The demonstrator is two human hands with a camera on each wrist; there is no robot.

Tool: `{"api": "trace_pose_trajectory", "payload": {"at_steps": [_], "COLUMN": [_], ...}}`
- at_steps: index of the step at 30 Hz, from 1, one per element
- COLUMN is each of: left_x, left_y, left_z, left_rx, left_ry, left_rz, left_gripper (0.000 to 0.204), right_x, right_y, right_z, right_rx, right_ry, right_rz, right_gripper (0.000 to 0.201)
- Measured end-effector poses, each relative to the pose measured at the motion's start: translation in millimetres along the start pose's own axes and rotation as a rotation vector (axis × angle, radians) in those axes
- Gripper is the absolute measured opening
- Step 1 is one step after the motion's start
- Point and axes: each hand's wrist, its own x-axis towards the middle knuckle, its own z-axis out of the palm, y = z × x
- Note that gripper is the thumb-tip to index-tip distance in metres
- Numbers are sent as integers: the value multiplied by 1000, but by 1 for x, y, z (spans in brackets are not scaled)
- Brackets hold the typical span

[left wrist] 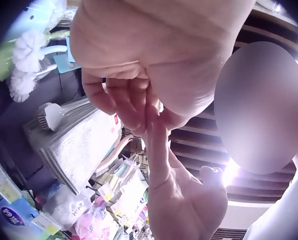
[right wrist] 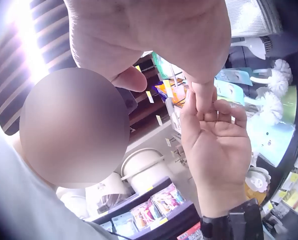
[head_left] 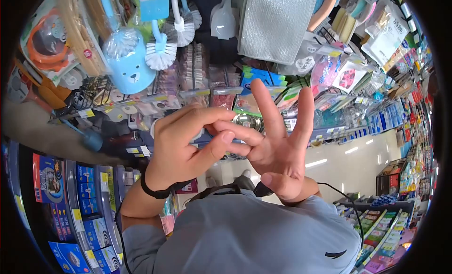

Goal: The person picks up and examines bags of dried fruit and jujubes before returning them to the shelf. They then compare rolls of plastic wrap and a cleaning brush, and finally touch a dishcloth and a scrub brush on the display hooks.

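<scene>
My left hand (head_left: 181, 144), a black band round its wrist, pinches a finger of my right hand (head_left: 282, 154) between thumb and forefinger in the head view. Two other fingers of the right hand stand straight and spread, and its palm faces the camera. In the left wrist view the left hand (left wrist: 154, 50) fills the top, its fingertips on the right hand's (left wrist: 184, 205) finger. From the right wrist view, the left hand (right wrist: 219, 150) holds that finger from below. Neither hand holds any goods.
Hanging goods face me: a blue bear-faced brush holder (head_left: 132, 69), white-bristled brushes (head_left: 161, 52) and silvery sheets (head_left: 278, 26). Shelves with blue boxes (head_left: 99, 231) stand at left. A pale floor (head_left: 343, 168) shows at right, and a black cable (head_left: 346, 196) runs by the right arm.
</scene>
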Motion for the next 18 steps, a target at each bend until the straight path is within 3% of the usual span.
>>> {"api": "trace_pose_trajectory", "payload": {"at_steps": [4, 6, 11, 18], "left_x": [-8, -8, -8, 2], "left_y": [-15, -18, -13, 11], "left_z": [11, 16, 36, 89], "left_rx": [-140, -171, -236, -222], "left_ry": [22, 10, -15, -50], "left_rz": [-59, -58, -82, -32], "left_gripper": [26, 26, 24, 23], "right_x": [-5, -8, -24, -57], "right_y": [1, -2, -18, -70], "right_z": [1, 4, -5, -20], "right_rx": [-44, -103, -140, 70], "right_ry": [26, 127, 121, 145], "right_rz": [7, 54, 54, 37], "right_gripper": [127, 118, 119, 126]}}
